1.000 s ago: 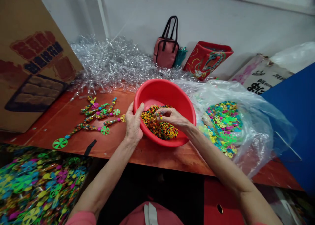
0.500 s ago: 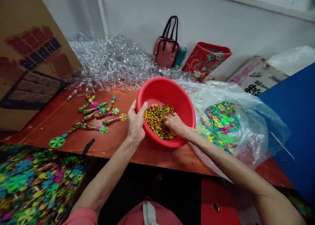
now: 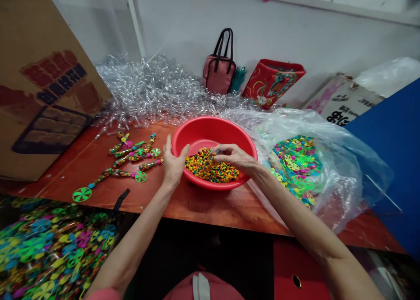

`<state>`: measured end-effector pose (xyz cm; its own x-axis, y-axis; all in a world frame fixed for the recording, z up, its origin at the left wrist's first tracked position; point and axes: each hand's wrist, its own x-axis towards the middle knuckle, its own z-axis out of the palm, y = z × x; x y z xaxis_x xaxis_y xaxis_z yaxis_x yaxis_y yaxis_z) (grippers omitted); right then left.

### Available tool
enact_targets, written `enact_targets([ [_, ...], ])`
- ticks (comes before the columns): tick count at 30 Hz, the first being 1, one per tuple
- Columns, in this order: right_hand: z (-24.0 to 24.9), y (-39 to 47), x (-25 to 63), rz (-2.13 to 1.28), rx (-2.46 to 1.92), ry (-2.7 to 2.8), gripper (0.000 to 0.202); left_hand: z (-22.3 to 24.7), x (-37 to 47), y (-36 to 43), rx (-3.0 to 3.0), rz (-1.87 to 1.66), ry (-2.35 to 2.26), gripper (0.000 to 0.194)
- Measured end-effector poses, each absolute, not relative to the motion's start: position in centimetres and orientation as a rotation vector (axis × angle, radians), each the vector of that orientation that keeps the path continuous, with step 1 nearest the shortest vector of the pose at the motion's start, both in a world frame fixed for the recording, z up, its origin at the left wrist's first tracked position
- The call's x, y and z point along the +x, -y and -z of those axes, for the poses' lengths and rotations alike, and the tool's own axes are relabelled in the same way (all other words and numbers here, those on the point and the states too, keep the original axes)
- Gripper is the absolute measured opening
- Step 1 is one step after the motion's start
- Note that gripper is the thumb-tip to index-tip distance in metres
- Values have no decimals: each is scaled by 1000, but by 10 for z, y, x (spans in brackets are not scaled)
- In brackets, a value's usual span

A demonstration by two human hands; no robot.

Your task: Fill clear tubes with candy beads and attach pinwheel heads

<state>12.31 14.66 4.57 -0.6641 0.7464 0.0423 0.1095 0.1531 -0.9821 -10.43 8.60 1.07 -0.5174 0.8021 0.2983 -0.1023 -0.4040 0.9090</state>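
A round red basin [image 3: 215, 125] rests on the reddish-brown table [image 3: 197, 208], with many small coloured beads [image 3: 213, 173] along its near side. My left hand [image 3: 173, 162] is at the basin's left rim, thumb and fingers spread, holding nothing. Over the beads, my right hand [image 3: 231, 155] pinches a small clear tube [image 3: 208, 161] that has some beads in it. To the left lie several bead-filled tubes [image 3: 120, 162] with coloured wheel-shaped ends.
Clear empty tubes [image 3: 147, 87] are heaped at the back. A plastic bag of coloured wheel pieces [image 3: 297, 160] lies right. A cardboard box [image 3: 49, 85] stands left, above a bin of finished-looking tubes [image 3: 59, 247]. Pink bag [image 3: 219, 74], red bag [image 3: 272, 83] and blue panel [image 3: 393, 168] are behind.
The basin has tipped down flatter and shifted slightly left. My left hand has loosened from its rim. My right hand has risen out of the beads with a clear tube.
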Motion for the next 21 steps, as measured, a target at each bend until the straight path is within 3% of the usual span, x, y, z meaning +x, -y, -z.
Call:
enact_targets([
  [2, -46, -145, 123, -1558, -793, 1875, 30, -17, -102, -78, 1355, -2005, -1367, 72],
  [5, -47, -145, 120, -1571, -772, 1848, 30, -27, -90, -69, 1673, -1747, -1237, 65],
  [8, -51, -144, 118, -1573, -734, 1858, 32, -31, -79, -69, 1616, -1484, -1056, 53],
  [14, -56, -153, 132, -1425, -740, 2061, 44, -23, -86, -80, 1323, -1472, -906, 52],
  [17, -49, -170, 142, -1079, -966, 2374, 34, -20, -92, -82, 1228, -1475, -855, 52],
  [21, -34, -188, 142, -129, -1375, 2912, 11, -17, -96, -80, 1211, -1549, -884, 47],
])
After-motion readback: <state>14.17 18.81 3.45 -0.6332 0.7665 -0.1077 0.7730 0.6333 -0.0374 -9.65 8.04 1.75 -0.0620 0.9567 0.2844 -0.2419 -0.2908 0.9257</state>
